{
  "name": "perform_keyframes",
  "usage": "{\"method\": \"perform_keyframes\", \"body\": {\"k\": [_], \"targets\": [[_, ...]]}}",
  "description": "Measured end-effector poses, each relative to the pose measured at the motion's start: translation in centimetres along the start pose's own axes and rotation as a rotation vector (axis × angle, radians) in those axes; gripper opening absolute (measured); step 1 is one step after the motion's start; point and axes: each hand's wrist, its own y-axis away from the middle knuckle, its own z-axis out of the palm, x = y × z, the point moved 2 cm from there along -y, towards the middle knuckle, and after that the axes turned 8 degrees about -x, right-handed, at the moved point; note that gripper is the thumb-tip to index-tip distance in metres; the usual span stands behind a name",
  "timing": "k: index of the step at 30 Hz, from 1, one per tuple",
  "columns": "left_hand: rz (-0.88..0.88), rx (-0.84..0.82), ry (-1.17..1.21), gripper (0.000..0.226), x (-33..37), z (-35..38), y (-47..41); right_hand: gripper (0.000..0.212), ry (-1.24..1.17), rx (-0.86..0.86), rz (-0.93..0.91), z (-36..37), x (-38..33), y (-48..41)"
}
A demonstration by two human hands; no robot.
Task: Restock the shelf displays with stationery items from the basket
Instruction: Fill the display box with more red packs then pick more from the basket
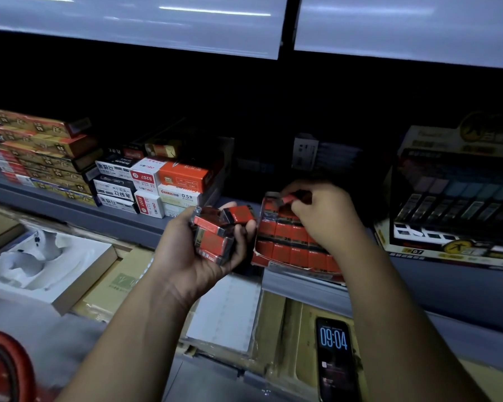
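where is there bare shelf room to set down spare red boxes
A bare shelf strip runs before the stacked pen boxes; a gap lies between them and the red display tray. Right of the tray the big display box crowds it. Farther back is too dark.

A grey shelf point(122, 224) is shown. At its left end, flat gold and red boxes point(41, 152) are stacked several high. Just beside them, white and orange pen boxes point(157, 184) are piled in a block. Near the middle, an open tray point(296, 266) is set at the front edge, packed with rows of small red boxes point(282, 230). At the right, a display carton point(436, 250) of pens point(447, 210) is stood. On a lower ledge point(209, 384), a lit phone point(336, 361), a white sheet point(227, 314), a white moulded insert point(35, 265) and brown cartons point(114, 285) are laid.
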Motion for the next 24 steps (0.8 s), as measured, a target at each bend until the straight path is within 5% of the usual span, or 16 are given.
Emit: {"method": "perform_keyframes", "body": {"k": [17,20,24], "targets": [[0.009,0.013,-0.017,0.032,-0.1,0.1,0.0,0.034,0.036,-0.005,0.035,0.3,0.5,1.5],[0.016,0.02,-0.024,0.033,-0.2,0.2,0.0,0.019,-0.112,0.035,-0.049,1.0,-0.8,2.1],[0.021,0.013,-0.045,0.03,-0.3,0.3,0.0,0.009,-0.374,-0.136,-0.108,2.2,-2.3,2.7]]}}
